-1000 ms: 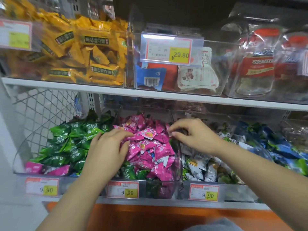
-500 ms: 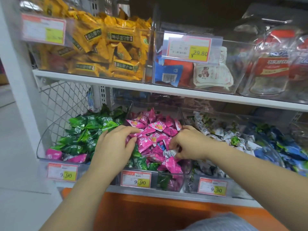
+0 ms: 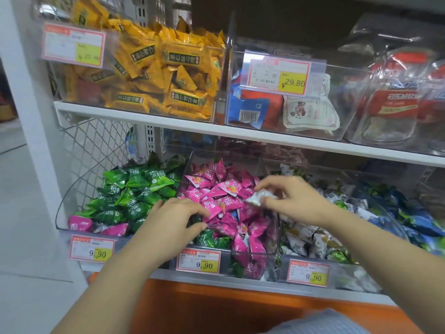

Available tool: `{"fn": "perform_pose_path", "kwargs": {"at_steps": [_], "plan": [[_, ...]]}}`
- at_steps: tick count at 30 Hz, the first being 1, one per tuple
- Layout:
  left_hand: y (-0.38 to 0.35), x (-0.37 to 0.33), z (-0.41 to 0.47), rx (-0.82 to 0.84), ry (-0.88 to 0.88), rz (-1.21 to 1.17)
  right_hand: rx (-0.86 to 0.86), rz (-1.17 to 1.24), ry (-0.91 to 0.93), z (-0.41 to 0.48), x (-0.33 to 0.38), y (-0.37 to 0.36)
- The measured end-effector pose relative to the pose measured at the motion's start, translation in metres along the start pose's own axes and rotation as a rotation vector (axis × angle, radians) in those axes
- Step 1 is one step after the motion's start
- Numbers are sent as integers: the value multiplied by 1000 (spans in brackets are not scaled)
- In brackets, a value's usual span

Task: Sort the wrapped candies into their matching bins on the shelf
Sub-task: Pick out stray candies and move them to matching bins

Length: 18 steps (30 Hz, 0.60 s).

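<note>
Three price tags front the bins. Pink strays lie in the green bin, green strays in the pink bin. My right hand pinches a white candy above it. My left hand rests on the pink pile, and I cannot tell its grip.

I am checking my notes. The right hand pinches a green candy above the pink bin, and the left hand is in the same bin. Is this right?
Not quite: the head view shows the right hand pinching a whitish candy, not a green one, above the pink bin. The left hand is indeed in that bin.
</note>
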<state>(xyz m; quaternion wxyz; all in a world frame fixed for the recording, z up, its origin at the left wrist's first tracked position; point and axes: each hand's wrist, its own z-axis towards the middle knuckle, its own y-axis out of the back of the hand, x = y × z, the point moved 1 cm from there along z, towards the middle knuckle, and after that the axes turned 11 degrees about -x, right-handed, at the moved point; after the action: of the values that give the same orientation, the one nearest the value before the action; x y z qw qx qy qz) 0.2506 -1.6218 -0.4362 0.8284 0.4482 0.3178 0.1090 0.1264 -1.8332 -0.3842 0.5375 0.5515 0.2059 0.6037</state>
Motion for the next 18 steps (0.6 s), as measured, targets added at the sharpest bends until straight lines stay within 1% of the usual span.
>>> {"fn": "perform_pose_path", "kwargs": {"at_steps": [2,4,5,6,8,10,12,14,16,18], "plan": [[-2,-1,0,31,-14,55,-227,38,-46,-5,-13,13],[-4,-1,0,40,-19,90,-397,-78,-117,-6,-35,18],[-5,-2,0,46,-19,108,-430,-164,-172,-6,-45,20],[-5,-2,0,52,-19,125,-428,-247,-228,-7,-55,22],[-7,-2,0,54,-21,150,-340,-357,-311,-10,-68,23],[-9,-3,0,56,-18,163,-282,-383,-318,-15,-68,22],[-10,-4,1,57,-18,181,-300,-353,-212,-17,-57,20],[-12,-5,2,64,-20,206,-288,-294,-51,-19,-36,17],[-13,-5,2,67,-21,201,-163,-230,86,-19,-13,11],[-14,-6,1,62,-16,183,41,-224,187,-16,4,-1]]}}
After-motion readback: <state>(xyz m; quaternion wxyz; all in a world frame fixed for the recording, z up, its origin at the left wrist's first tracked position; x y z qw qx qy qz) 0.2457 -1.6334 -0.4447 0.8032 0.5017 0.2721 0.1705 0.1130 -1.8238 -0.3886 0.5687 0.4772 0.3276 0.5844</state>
